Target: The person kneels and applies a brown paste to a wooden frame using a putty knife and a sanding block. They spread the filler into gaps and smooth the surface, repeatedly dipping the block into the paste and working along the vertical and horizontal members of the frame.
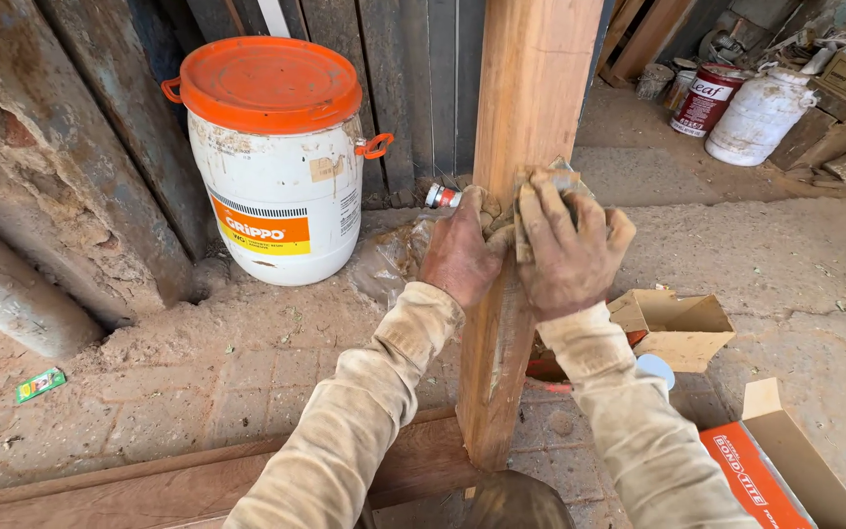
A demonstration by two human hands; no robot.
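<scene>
A: Where is the wooden post (531, 118) standing?

B: It is rising upright from the paved floor (198, 382) in the middle of the view, its foot sitting just behind a long plank (149, 490) that is lying along the floor's near edge.

A: What is the right hand (568, 250) doing?

B: It is lying flat on the post's right face, fingers spread wide, pressing a worn piece of sandpaper (552, 179) against the wood. Only the paper's top edge is peeking out above the fingertips.

A: And the left hand (462, 253)?

B: It is wrapping around the post's left edge at the same height, fingers curled narrow against the wood, gripping the post itself. Both hands are looking dusty, and pale sleeves are covering both arms.

A: What is sitting around them?

B: A white drum with an orange lid (271, 157) is standing on the floor to the left of the post, near the dark wall. A small open cardboard box (678, 328) is lying just right of the post, below the right wrist. An orange carton (761, 470) is lying at the floor's near right corner. Toward the far right corner, a red tin (707, 98) and a white jug (758, 116) are standing side by side.
</scene>
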